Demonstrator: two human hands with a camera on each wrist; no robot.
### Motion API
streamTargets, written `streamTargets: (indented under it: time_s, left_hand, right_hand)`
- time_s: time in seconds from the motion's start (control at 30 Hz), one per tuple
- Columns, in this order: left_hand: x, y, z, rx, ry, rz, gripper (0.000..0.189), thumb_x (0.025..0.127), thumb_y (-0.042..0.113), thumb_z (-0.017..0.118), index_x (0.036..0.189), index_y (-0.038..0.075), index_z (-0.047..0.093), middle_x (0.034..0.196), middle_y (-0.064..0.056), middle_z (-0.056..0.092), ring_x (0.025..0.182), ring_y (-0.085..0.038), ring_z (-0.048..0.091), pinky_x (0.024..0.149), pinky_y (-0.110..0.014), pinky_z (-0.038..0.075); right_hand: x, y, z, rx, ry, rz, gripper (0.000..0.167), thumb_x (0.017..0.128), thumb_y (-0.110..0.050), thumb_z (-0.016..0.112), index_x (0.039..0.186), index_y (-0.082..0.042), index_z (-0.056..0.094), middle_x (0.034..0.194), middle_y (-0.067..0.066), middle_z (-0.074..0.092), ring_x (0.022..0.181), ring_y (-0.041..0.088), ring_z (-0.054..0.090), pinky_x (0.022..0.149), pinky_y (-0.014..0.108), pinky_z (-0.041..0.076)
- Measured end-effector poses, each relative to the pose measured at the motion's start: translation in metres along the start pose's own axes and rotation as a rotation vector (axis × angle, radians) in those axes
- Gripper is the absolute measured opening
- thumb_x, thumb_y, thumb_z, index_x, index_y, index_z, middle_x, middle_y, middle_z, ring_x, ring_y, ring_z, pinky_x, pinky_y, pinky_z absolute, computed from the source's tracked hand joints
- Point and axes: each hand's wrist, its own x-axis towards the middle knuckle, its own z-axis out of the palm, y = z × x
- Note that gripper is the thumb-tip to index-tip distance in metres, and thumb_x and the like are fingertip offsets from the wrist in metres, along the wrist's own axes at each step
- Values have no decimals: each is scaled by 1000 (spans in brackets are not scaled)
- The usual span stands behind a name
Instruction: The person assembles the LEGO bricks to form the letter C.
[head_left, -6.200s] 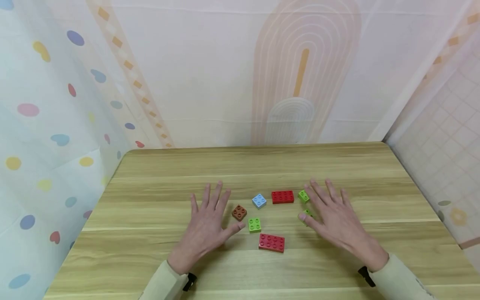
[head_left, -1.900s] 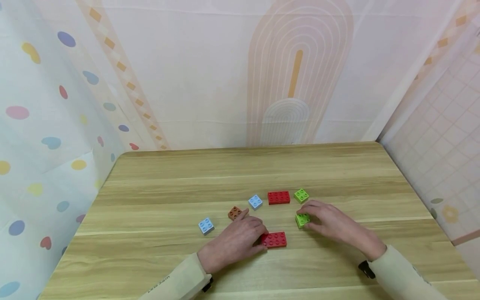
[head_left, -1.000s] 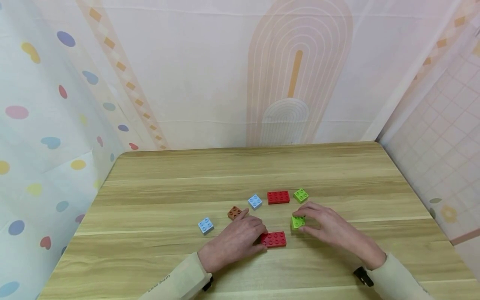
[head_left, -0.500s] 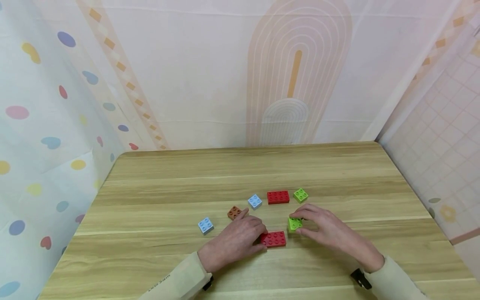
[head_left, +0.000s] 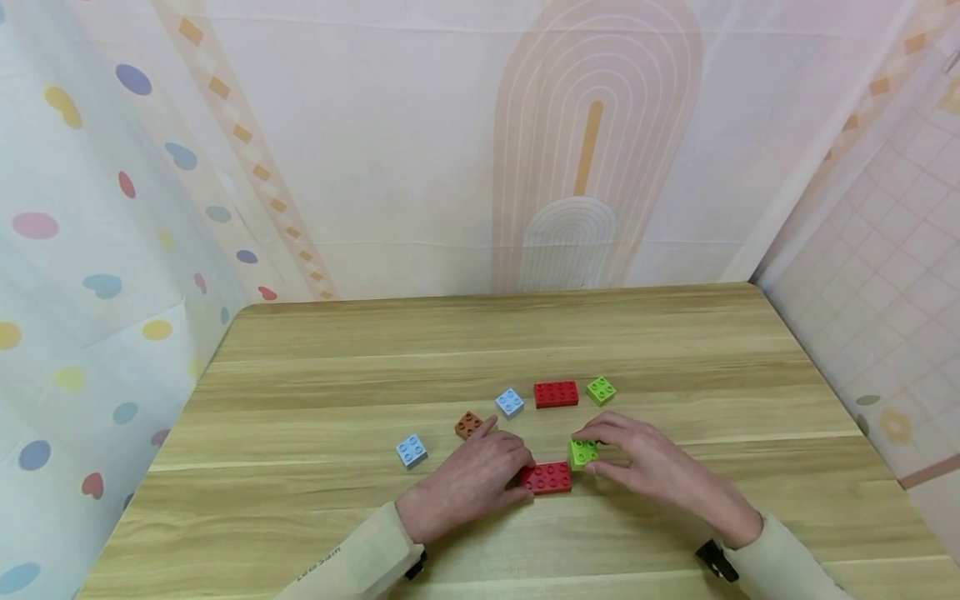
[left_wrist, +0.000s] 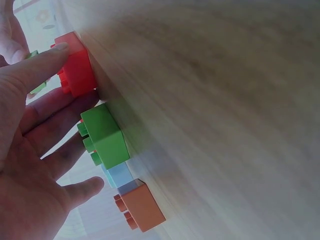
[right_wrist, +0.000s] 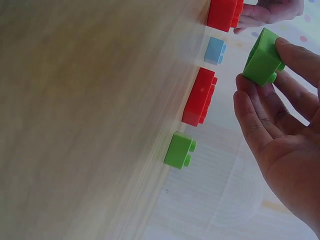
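Note:
My left hand [head_left: 468,487] pinches the left end of a red toy building brick [head_left: 549,478] on the table, thumb on the near side and fingers on the far side. My right hand [head_left: 648,457] holds a lime green square brick [head_left: 583,454] between thumb and fingers. It is raised off the table; the right wrist view shows its hollow underside. In the head view it hangs right beside the red brick's right end. Another green brick [left_wrist: 106,137], hidden from the head camera by my left hand, stands close to its fingers. A brown brick [head_left: 468,425] lies just past that hand.
Behind the hands lie a light blue brick [head_left: 509,403], a second long red brick [head_left: 556,394] and another green brick [head_left: 601,391]. One more light blue brick [head_left: 412,451] sits left of my left hand. Patterned curtains [head_left: 390,150] border the wooden table [head_left: 315,358].
Both hands were spread over the table at first; later the left gripped the red brick and the right took the green one. Since then, the right has carried it left toward the red brick.

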Motion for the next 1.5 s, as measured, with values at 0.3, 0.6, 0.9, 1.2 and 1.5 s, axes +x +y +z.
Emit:
streamTargets:
  time_s: [0.3,0.6,0.9,1.2,1.5]
  left_hand:
    - [0,0,0,-1,6,15,30,90,41,82,104,17,74,98,6,71,102,-12,66,118,-57,37]
    - [0,0,-1,0,4,11,30,89,42,82,104,17,75,99,6,71,102,-12,66,118,-57,37]
    - [0,0,-1,10,7,10,30,89,42,82,102,17,74,97,6,70,100,-12,66,118,-56,38]
    - [1,0,-2,0,-13,5,29,89,42,82,103,17,74,101,5,72,104,-13,66,117,-56,38]
    - [1,-1,-1,-4,-17,-2,30,89,42,82,103,17,74,100,6,71,102,-12,66,117,-57,38]
  right_hand:
    - [1,-2,2,2,2,-30,34,93,-13,78,126,-9,71,121,1,68,110,18,65,93,38,59]
    - [1,-4,5,15,-13,-32,34,93,-14,78,126,-10,72,121,-1,68,110,16,65,94,37,59]
    - [1,-5,7,16,-21,-37,34,94,-15,77,127,-10,71,122,-1,68,110,16,65,93,37,59]
    - [1,-6,9,28,-44,-34,33,95,-18,77,127,-11,71,122,-2,68,110,14,65,93,36,58]
    - [2,-7,9,35,-90,-14,34,96,-22,76,127,-11,70,123,-3,67,111,15,64,95,37,57]
